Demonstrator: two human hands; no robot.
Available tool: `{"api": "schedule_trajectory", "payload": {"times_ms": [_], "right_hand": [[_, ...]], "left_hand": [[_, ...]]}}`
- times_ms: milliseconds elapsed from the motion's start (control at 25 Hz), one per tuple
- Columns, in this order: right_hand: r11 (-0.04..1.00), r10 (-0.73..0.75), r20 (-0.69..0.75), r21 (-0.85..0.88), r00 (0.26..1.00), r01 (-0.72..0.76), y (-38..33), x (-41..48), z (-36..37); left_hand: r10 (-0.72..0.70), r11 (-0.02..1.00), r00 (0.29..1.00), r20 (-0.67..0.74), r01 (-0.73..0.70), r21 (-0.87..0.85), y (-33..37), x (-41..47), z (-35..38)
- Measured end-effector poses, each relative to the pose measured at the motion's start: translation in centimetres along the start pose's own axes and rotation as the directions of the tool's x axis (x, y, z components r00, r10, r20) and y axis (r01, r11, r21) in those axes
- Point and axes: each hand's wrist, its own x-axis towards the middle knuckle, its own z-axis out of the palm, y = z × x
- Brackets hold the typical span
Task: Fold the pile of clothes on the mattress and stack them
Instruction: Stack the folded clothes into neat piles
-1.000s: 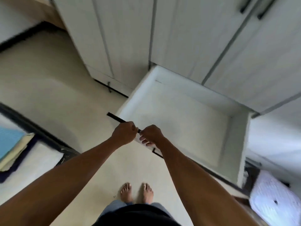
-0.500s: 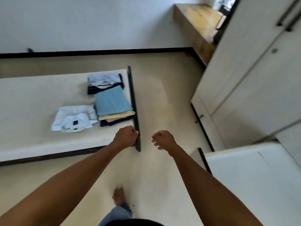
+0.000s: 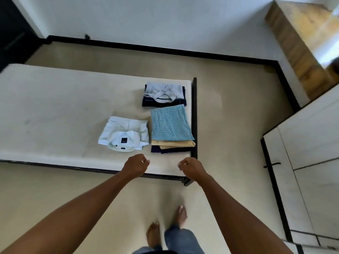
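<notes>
Your left hand [image 3: 135, 165] and right hand [image 3: 190, 167] hang loosely curled, both empty. Just ahead, a folded white collared shirt [image 3: 124, 132] sits beside the blue-zigzag-topped cloth stack [image 3: 170, 125]. Folding looks done, maybe stacking left.

Folded clothes [image 3: 170, 123] on the mattress [image 3: 55, 107] (three piles, near one end)

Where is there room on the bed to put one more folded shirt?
The wide bare stretch of the cream mattress left of the folded white collared shirt is free. The right end is crowded: the blue zigzag-topped stack and grey-on-navy pile sit close together beside the black frame rail.
</notes>
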Motion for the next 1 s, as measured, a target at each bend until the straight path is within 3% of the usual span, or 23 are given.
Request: {"api": "schedule_trajectory", "payload": {"times_ms": [200, 400, 520, 680, 800, 880, 1000], "right_hand": [[0.991, -0.04, 0.08, -0.122, 0.996, 0.05, -4.3, 8.4, 0.4], [0.969, -0.085, 0.172, -0.217, 0.981, 0.122, -11.1, 15.1, 1.5], [0.97, -0.049, 0.175, -0.228, 0.983, 0.089, -14.5, 18.4, 3.5], [0.992, 0.118, 0.1, -0.048, 0.988, -0.113, -16.4, 24.6, 9.1], [0.921, 0.352, 0.146, 0.12, 0.924, -0.37, -15.9, 27.8, 15.2], [0.869, 0.429, 0.166, 0.195, 0.888, -0.456, -15.3, 29.4, 19.6], [0.776, 0.542, -0.019, 0.395, 0.84, -0.492, -14.3, 32.6, 25.9]], "left_hand": [[-0.095, 0.994, 0.995, -0.025, 0.096, 0.056, -1.7, 4.6, -3.4], [-0.107, 0.992, 0.992, -0.073, 0.112, 0.061, -3.1, 9.6, -7.9], [-0.08, 0.993, 0.996, -0.045, 0.084, 0.081, -4.5, 14.0, -10.7], [0.009, 0.97, 0.994, 0.107, -0.035, 0.24, -6.6, 24.7, -15.3], [0.043, 0.921, 0.971, 0.236, -0.13, 0.366, -8.1, 33.2, -17.7], [0.097, 0.857, 0.944, 0.315, -0.24, 0.456, -8.9, 39.0, -18.0], [0.22, 0.738, 0.882, 0.417, -0.43, 0.52, -9.5, 47.4, -16.5]]}}
